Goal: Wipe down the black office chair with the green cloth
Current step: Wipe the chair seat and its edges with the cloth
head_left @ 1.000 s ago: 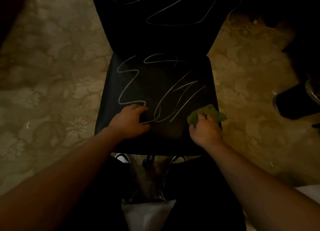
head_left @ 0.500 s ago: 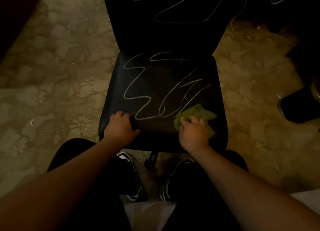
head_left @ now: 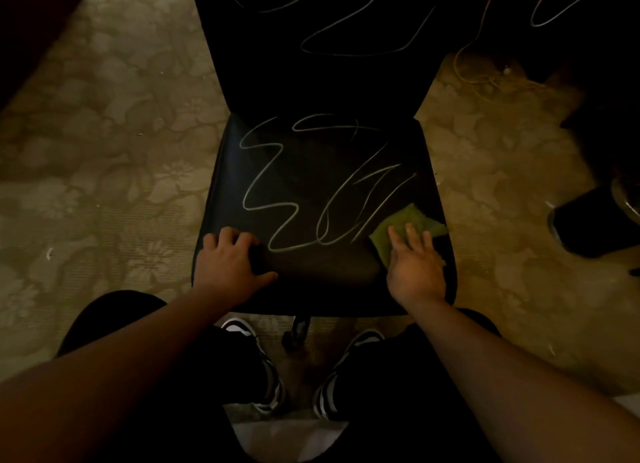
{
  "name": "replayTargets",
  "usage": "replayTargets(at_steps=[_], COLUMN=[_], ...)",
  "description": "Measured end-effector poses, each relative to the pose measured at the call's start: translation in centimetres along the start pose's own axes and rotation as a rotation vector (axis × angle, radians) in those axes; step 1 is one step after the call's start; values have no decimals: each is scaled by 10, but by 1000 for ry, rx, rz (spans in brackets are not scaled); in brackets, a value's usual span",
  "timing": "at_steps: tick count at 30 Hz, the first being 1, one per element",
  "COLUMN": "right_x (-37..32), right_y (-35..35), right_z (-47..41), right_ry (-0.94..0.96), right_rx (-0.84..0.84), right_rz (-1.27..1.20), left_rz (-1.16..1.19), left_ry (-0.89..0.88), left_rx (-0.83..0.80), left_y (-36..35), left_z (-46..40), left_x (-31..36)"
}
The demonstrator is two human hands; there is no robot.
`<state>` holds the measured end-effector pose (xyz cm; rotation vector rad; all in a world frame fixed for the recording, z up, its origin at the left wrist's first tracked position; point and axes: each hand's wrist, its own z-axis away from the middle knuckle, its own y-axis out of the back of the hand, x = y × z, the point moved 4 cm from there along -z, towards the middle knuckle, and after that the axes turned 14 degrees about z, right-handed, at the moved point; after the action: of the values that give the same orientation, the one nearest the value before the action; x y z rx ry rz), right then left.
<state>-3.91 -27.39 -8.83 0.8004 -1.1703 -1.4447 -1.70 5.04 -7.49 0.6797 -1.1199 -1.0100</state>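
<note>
The right hand [head_left: 414, 265] covers the green cloth's [head_left: 408, 221] near half. The black office chair's [head_left: 311, 171] backrest runs off the top edge; its base looks lost in shadow.

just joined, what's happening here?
A person is wiping a black office chair. The right hand presses a green cloth flat on the seat's front right corner; the left hand rests on the front left. Pale scribble marks on the seat and backrest are not yet wiped.

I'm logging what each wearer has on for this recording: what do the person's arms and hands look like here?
Both forearms are bare, with no sleeves in view. The left hand and right hand wear no gloves, and no rings, watch or bracelet can be made out in the dim light.
</note>
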Motion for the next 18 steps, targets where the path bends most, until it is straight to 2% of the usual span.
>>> replayTargets(at_steps=[4,9,11,15,18], right_x=[-20,-101,-119,-100,-60], right_y=[-1,-1,-9,-10,-3], right_z=[-3,35,45,37,14], right_ry=[-29,390,478,470,285], right_rx=[-14,75,77,97,84], right_rz=[0,28,30,-20,-27], left_rz=[128,131,122,83,93], left_ry=[81,115,119,92,53], left_rx=[-27,-40,-34,-39,-16], left_y=[-8,-16,-19,-17,-8], left_z=[1,3,3,3,-5], left_x=[-8,-2,-2,-4,-14])
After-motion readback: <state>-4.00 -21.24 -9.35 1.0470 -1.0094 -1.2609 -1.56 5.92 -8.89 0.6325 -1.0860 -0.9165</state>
